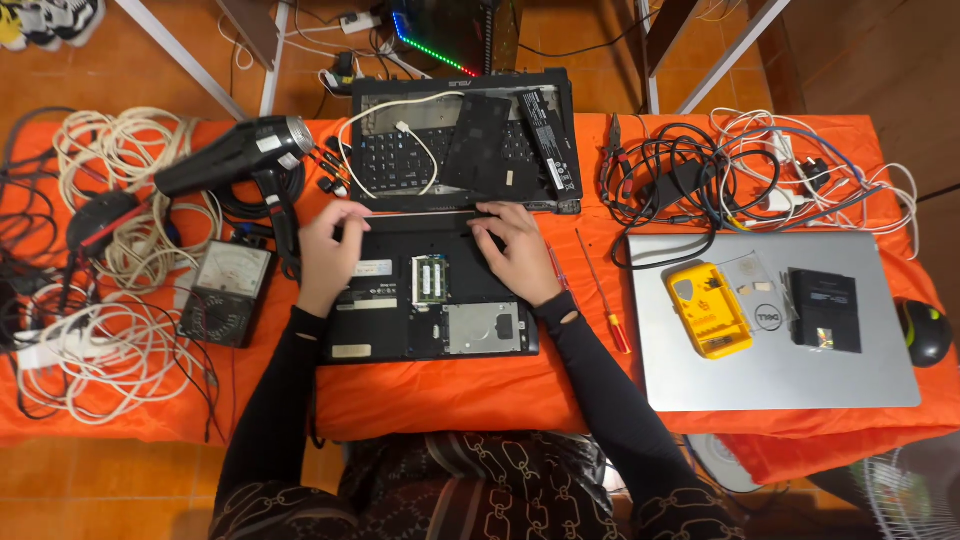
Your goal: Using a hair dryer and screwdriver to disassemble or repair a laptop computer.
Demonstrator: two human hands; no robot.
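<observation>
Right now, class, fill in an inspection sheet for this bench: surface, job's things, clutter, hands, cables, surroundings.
Surface: table under an orange cloth.
Job's things: black laptop lying base-up, bottom cover off, memory and drive exposed; second black laptop behind it with loose parts on its keyboard.
Clutter: hair dryer, meter, two screwdrivers, silver laptop bearing a yellow case and a black box, mouse.
Hands: left hand and right hand both rest on the open laptop's far edge, holding nothing.
Cables: white coils at left; black and white tangle at right.
Surroundings: tiled floor, table legs, a lit light strip.
</observation>
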